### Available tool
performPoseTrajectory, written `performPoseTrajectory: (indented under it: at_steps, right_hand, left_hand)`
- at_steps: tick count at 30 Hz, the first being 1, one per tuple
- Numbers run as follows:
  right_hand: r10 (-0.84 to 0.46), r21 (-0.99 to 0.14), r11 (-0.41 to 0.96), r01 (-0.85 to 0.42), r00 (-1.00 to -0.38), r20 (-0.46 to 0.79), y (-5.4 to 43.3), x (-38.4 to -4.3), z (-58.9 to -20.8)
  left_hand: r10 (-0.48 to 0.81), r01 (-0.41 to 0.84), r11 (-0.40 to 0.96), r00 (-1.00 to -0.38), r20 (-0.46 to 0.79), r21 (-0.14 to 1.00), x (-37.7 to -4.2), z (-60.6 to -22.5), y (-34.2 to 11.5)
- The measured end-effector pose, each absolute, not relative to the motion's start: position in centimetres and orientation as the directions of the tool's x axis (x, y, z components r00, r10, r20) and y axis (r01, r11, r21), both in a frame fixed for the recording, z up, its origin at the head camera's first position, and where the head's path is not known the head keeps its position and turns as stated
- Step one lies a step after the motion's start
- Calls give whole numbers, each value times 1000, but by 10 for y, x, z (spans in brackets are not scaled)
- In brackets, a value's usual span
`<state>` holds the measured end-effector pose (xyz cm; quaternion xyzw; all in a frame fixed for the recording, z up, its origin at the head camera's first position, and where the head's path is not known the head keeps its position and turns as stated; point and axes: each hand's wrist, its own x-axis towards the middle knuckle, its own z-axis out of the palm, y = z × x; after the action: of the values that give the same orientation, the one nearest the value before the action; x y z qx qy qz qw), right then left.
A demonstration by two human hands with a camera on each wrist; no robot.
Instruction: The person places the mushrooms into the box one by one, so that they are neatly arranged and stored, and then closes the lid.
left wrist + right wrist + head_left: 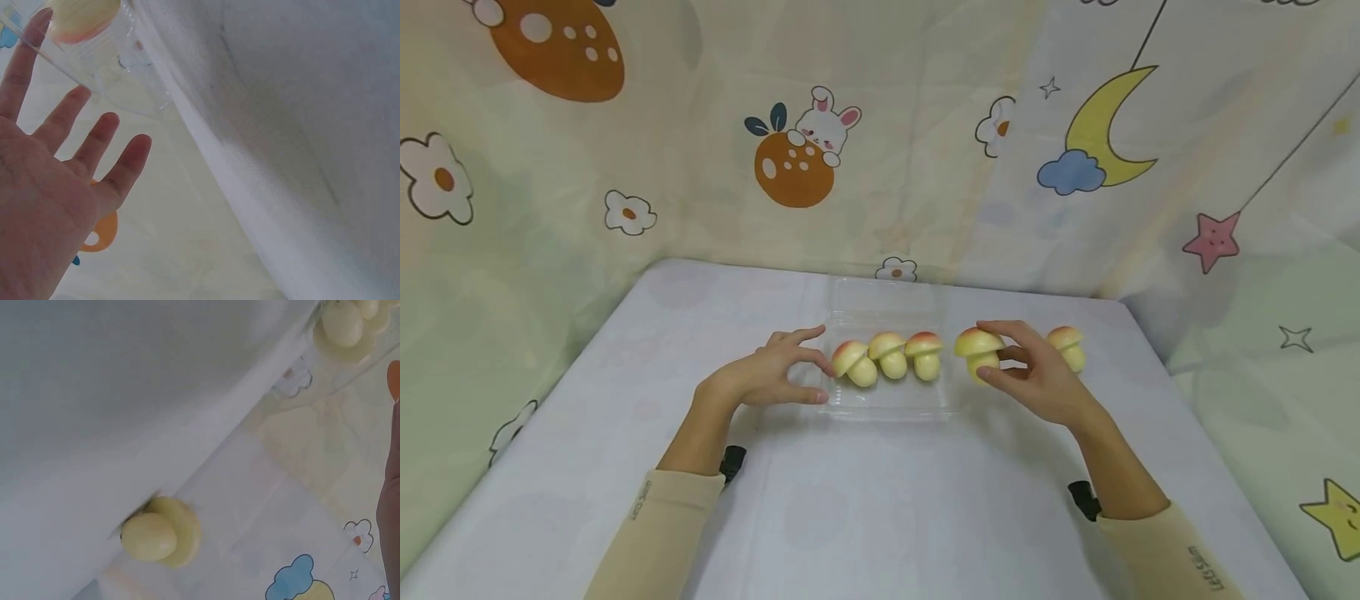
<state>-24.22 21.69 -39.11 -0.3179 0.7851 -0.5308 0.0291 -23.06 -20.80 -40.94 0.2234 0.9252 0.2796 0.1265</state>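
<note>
My right hand point(1037, 375) pinches a toy mushroom point(977, 343), pale yellow with a reddish cap, between thumb and fingers just right of a clear plastic box point(887, 404). Three similar mushrooms stand side by side in the box: a left one point(853, 362), a middle one point(888, 354) and a right one point(925, 356). My left hand point(767, 371) is at the box's left edge, fingers spread and mostly straight, one fingertip close by the left mushroom. In the right wrist view only a strip of the right hand point(390, 494) shows; the held mushroom is out of sight.
Another toy mushroom point(1069, 347) stands on the table behind my right hand. The box's clear lid point(886, 296) lies folded back toward the wall. A white cloth point(850, 508) covers the table, and a patterned curtain point(925, 150) hangs behind it.
</note>
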Motion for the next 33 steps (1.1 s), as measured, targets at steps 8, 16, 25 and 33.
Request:
performPoseTrajectory:
  at_steps: [8,16,25,33]
  right_hand:
    - [-533,-844,239,-481,-791,300,204,-244,-398]
    - [-543,-851,228,-473,-788,292,198,-245,-401]
    - [-555,-847,216,-486,-775,303,191,-245,-406]
    - [-559,-837,216,-502,-767,316,180,-244,-404]
  left_hand:
    - [480,337,748,-869,-115,572,-231,-407,-206]
    - [487,352,747,-867,-103,564,-233,-411,-207]
    - [487,350,749,-867,-108,563,-231,-410,-208]
    - [484,346,750,-868,-112,564,-230,-408,-208]
